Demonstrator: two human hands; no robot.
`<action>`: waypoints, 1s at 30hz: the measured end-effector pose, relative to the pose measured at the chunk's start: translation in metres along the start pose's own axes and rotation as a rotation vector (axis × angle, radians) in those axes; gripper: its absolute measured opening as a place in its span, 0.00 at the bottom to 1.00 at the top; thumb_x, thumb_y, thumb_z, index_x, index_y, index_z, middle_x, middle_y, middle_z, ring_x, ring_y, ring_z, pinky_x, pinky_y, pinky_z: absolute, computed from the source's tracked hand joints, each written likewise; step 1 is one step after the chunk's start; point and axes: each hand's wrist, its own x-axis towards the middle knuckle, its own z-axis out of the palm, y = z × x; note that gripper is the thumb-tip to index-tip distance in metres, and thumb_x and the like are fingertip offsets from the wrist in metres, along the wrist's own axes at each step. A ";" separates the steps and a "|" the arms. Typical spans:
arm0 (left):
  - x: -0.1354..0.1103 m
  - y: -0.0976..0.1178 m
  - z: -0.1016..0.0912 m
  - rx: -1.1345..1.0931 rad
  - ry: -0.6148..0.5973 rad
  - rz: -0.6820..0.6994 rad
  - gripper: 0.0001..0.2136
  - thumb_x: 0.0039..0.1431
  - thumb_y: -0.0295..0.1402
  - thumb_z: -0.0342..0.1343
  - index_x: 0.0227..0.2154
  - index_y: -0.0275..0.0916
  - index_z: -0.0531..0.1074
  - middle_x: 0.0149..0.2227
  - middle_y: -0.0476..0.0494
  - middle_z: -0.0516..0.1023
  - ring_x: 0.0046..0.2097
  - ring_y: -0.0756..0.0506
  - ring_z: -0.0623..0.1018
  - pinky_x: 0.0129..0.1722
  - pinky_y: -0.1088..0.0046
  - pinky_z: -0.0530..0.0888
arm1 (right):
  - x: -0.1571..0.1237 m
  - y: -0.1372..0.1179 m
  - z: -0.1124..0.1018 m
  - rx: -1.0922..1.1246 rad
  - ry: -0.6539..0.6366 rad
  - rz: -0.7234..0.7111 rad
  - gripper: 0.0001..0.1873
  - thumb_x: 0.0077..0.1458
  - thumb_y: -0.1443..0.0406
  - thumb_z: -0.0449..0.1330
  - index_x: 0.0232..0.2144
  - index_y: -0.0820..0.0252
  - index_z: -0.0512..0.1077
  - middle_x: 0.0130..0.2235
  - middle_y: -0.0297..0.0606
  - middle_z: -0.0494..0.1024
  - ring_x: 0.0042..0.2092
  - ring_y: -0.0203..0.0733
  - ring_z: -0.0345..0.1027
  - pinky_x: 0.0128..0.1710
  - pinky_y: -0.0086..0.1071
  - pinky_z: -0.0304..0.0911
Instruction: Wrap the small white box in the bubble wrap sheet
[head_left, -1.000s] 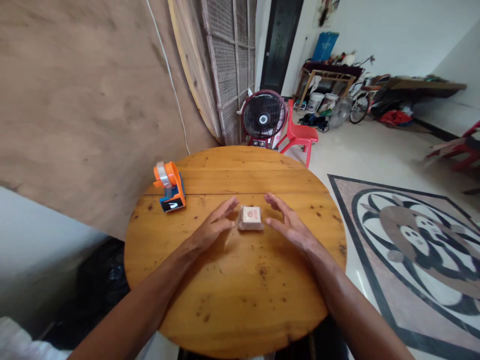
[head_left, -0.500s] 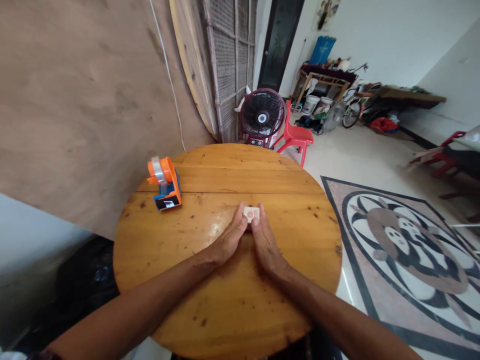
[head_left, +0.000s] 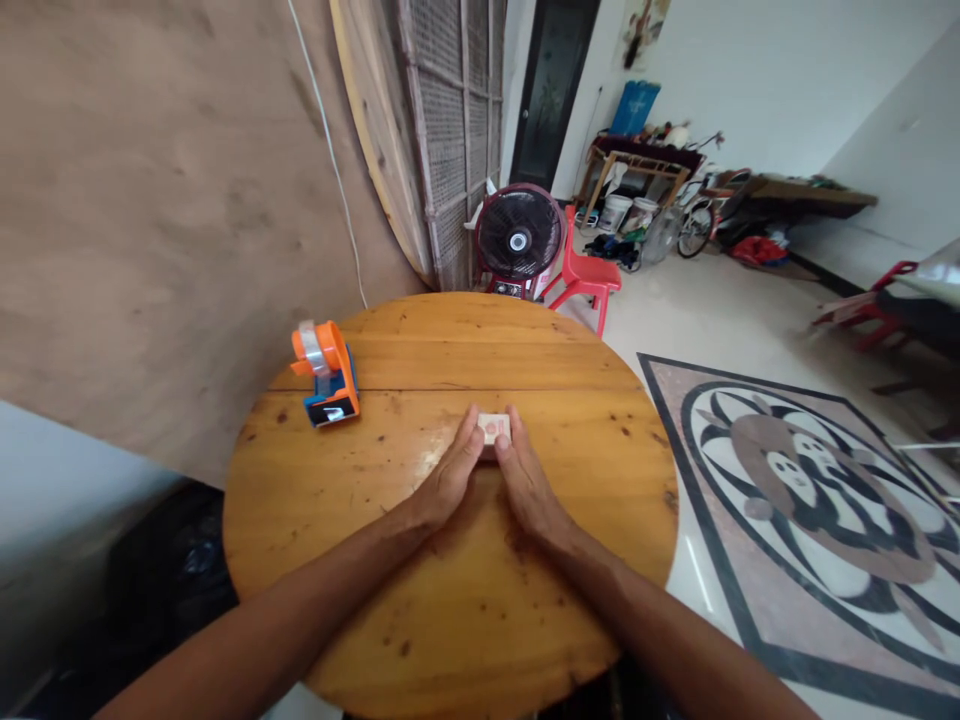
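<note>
A small whitish box with red print on top (head_left: 494,428) sits near the middle of the round wooden table, clasped between my two hands. My left hand (head_left: 454,470) lies along its left side, fingers straight and together, the thumb at its near left corner. Against the right side rests my right hand (head_left: 526,480), with its thumb at the near right corner. The box's sides are mostly hidden by the fingers. Farther left on the table stands an orange and blue tape dispenser (head_left: 330,375) with a roll of clear tape.
The wooden table (head_left: 450,350) stands by a brown board wall (head_left: 187,200) with a hanging white cord. Beyond its far edge are a fan (head_left: 519,235) and a red plastic chair (head_left: 589,272). A panda-patterned floor panel (head_left: 810,480) lies to the right.
The view has shifted slightly, so the scene sits a little farther left. Both hands keep the same hold on the small box, with no clear movement over the table.
</note>
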 end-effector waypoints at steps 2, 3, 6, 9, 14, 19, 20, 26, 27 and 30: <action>0.004 0.004 -0.007 -0.032 0.132 -0.039 0.27 0.67 0.46 0.31 0.66 0.42 0.40 0.69 0.47 0.37 0.69 0.44 0.41 0.67 0.58 0.46 | 0.003 0.001 -0.008 0.034 0.089 -0.038 0.41 0.59 0.43 0.41 0.67 0.56 0.42 0.69 0.38 0.40 0.69 0.43 0.32 0.68 0.45 0.31; 0.007 0.006 -0.011 -0.032 0.200 -0.035 0.27 0.67 0.44 0.34 0.66 0.42 0.41 0.69 0.45 0.39 0.69 0.44 0.42 0.67 0.57 0.46 | 0.004 0.002 -0.013 0.060 0.153 -0.062 0.39 0.60 0.44 0.41 0.66 0.55 0.44 0.69 0.38 0.42 0.69 0.42 0.34 0.68 0.45 0.33; 0.012 0.009 -0.026 -0.025 0.251 -0.048 0.32 0.61 0.32 0.45 0.66 0.39 0.40 0.66 0.37 0.52 0.67 0.41 0.53 0.65 0.56 0.54 | 0.011 0.011 -0.023 0.167 0.302 -0.084 0.34 0.62 0.46 0.41 0.64 0.53 0.49 0.67 0.40 0.51 0.67 0.43 0.44 0.66 0.47 0.43; 0.014 0.008 -0.033 0.011 0.184 -0.054 0.39 0.51 0.27 0.50 0.66 0.35 0.40 0.65 0.32 0.56 0.66 0.39 0.57 0.63 0.56 0.57 | 0.019 0.024 -0.021 0.243 0.277 -0.073 0.34 0.62 0.46 0.40 0.64 0.54 0.49 0.66 0.44 0.54 0.65 0.46 0.50 0.61 0.49 0.53; 0.011 0.008 -0.026 0.145 0.071 0.029 0.39 0.48 0.30 0.56 0.63 0.33 0.49 0.65 0.30 0.55 0.65 0.36 0.58 0.64 0.52 0.55 | 0.018 0.035 -0.006 0.331 0.160 -0.083 0.35 0.61 0.46 0.43 0.64 0.56 0.51 0.65 0.46 0.56 0.63 0.46 0.55 0.62 0.47 0.53; 0.010 0.011 -0.022 0.193 0.059 0.075 0.36 0.48 0.29 0.56 0.62 0.32 0.53 0.59 0.30 0.64 0.60 0.38 0.66 0.61 0.55 0.61 | 0.011 0.034 -0.005 0.210 0.122 -0.123 0.33 0.62 0.47 0.44 0.62 0.58 0.54 0.64 0.45 0.59 0.64 0.45 0.53 0.64 0.47 0.49; 0.009 0.012 -0.022 0.212 0.068 0.075 0.36 0.48 0.29 0.57 0.61 0.32 0.54 0.58 0.31 0.66 0.59 0.38 0.67 0.60 0.55 0.62 | 0.010 0.033 -0.006 0.200 0.117 -0.121 0.33 0.62 0.47 0.44 0.62 0.58 0.54 0.63 0.45 0.60 0.64 0.45 0.54 0.64 0.47 0.49; 0.007 0.018 -0.029 0.313 0.011 0.107 0.40 0.45 0.30 0.58 0.63 0.34 0.51 0.63 0.32 0.58 0.63 0.35 0.60 0.63 0.53 0.57 | 0.009 0.026 -0.014 0.126 0.182 -0.134 0.29 0.62 0.49 0.45 0.59 0.55 0.60 0.62 0.42 0.63 0.62 0.46 0.56 0.62 0.48 0.52; 0.006 0.018 -0.031 0.330 -0.026 0.117 0.41 0.45 0.30 0.58 0.64 0.34 0.50 0.64 0.31 0.55 0.65 0.34 0.56 0.64 0.51 0.55 | 0.009 0.024 -0.018 0.113 0.220 -0.136 0.27 0.62 0.49 0.46 0.58 0.54 0.62 0.62 0.42 0.63 0.62 0.46 0.55 0.61 0.49 0.52; 0.005 0.019 -0.042 0.349 -0.115 0.123 0.41 0.43 0.26 0.56 0.64 0.34 0.50 0.66 0.32 0.51 0.66 0.34 0.53 0.65 0.51 0.52 | 0.014 0.019 -0.038 0.158 0.274 -0.109 0.23 0.59 0.51 0.50 0.52 0.54 0.67 0.59 0.42 0.67 0.61 0.49 0.58 0.58 0.50 0.57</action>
